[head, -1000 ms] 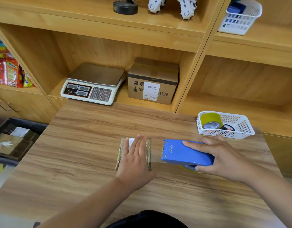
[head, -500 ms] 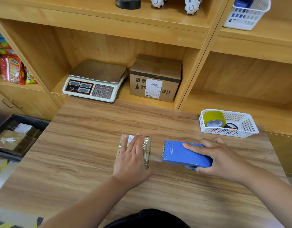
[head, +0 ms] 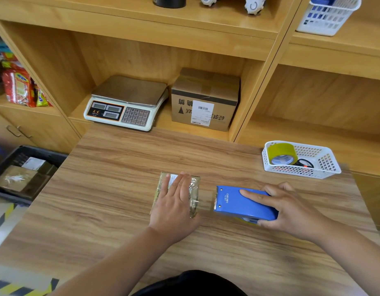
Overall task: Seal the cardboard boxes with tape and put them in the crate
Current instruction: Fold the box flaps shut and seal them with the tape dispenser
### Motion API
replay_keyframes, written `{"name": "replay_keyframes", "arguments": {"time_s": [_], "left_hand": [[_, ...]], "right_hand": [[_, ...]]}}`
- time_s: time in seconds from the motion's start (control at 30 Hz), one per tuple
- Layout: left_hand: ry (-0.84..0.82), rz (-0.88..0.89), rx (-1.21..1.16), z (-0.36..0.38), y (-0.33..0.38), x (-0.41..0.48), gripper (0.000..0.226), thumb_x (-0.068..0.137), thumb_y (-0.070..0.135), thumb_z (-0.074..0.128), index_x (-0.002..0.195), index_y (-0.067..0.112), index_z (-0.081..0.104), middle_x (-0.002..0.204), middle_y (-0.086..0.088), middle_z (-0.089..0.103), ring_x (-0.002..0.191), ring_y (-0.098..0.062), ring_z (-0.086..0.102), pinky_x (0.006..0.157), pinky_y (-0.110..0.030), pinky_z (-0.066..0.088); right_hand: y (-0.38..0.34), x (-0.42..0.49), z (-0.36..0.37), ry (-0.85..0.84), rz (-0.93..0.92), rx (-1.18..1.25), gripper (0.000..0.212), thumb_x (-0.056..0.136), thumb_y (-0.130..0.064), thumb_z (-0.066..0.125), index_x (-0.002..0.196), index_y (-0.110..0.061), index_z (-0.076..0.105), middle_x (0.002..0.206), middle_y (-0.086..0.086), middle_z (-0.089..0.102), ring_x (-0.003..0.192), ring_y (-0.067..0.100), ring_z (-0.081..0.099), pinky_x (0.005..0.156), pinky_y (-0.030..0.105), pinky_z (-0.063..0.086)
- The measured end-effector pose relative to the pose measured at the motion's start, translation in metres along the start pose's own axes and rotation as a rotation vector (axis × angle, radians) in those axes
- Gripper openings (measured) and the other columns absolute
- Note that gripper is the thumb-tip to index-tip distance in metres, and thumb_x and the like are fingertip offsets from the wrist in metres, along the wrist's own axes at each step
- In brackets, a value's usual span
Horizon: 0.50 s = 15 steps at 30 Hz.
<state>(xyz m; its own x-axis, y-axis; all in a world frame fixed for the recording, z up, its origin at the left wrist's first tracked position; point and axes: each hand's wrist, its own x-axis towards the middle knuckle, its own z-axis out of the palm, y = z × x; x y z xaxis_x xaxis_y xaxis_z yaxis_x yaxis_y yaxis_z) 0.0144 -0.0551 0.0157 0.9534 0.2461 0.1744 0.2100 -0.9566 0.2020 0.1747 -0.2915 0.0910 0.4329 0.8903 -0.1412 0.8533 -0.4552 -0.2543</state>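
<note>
Drawn farther right off the small cardboard box point(head: 195, 190) at mid-frame on the desk point(head: 112, 199), blue tape dispenser point(head: 229, 202) gripped in right hand point(head: 291, 209), fingers curled round it; left hand point(head: 174, 207) flat on box, fingers straight.

Box point(head: 193, 189) at centre of counter point(head: 120, 199), left hand point(head: 174, 201) flat on it; tape dispenser point(head: 234, 204) just right, in right hand point(head: 291, 208). Basket point(head: 325, 165) holding tape roll point(head: 282, 153) far right; scale point(head: 127, 103) and carton point(head: 206, 97) on shelf point(head: 163, 121) behind; crate point(head: 35, 149) left, below.
</note>
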Motion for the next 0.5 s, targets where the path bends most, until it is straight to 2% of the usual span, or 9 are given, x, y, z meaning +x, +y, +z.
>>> {"name": "replay_keyframes", "arguments": {"time_s": [0.17, 0.27, 0.33, 0.5], "left_hand": [[-0.001, 0.029, 0.045, 0.001, 0.003, -0.002, 0.084, 0.069, 0.045, 0.044, 0.135, -0.007, 0.033, 0.138, -0.019, 0.049, 0.136, -0.030, 0.039, 0.109, -0.051, 0.023], [0.008, 0.018, 0.036, 0.003, 0.007, -0.001, 0.081, 0.070, 0.040, 0.043, 0.134, -0.008, 0.035, 0.138, -0.020, 0.049, 0.136, -0.031, 0.039, 0.110, -0.051, 0.022], [0.008, 0.016, 0.044, 0.004, 0.008, -0.001, 0.080, 0.069, 0.039, 0.044, 0.133, -0.008, 0.037, 0.137, -0.020, 0.050, 0.136, -0.031, 0.038, 0.111, -0.050, 0.021], [0.026, 0.008, 0.026, 0.006, 0.008, -0.001, 0.075, 0.071, 0.034, 0.043, 0.130, -0.011, 0.045, 0.136, -0.022, 0.051, 0.135, -0.034, 0.040, 0.109, -0.052, 0.024]], "right_hand": [[-0.003, -0.007, -0.001, 0.023, 0.009, -0.023, 0.081, 0.068, -0.060, 0.060, 0.139, -0.063, 0.021, 0.085, -0.023, 0.042, 0.071, 0.011, 0.035, 0.065, 0.010, 0.033], [-0.002, -0.006, -0.001, 0.032, -0.001, -0.029, 0.076, 0.070, -0.063, 0.053, 0.140, -0.060, 0.024, 0.083, -0.026, 0.036, 0.073, 0.009, 0.031, 0.070, 0.009, 0.029], [-0.001, -0.003, 0.003, 0.041, -0.005, -0.067, 0.077, 0.069, -0.062, 0.053, 0.141, -0.055, 0.026, 0.081, -0.023, 0.029, 0.074, 0.007, 0.023, 0.069, 0.008, 0.024], [-0.001, 0.005, 0.012, 0.029, 0.000, -0.126, 0.080, 0.069, -0.063, 0.049, 0.143, -0.054, 0.020, 0.079, -0.020, 0.031, 0.070, 0.008, 0.027, 0.063, 0.003, 0.020]]}}
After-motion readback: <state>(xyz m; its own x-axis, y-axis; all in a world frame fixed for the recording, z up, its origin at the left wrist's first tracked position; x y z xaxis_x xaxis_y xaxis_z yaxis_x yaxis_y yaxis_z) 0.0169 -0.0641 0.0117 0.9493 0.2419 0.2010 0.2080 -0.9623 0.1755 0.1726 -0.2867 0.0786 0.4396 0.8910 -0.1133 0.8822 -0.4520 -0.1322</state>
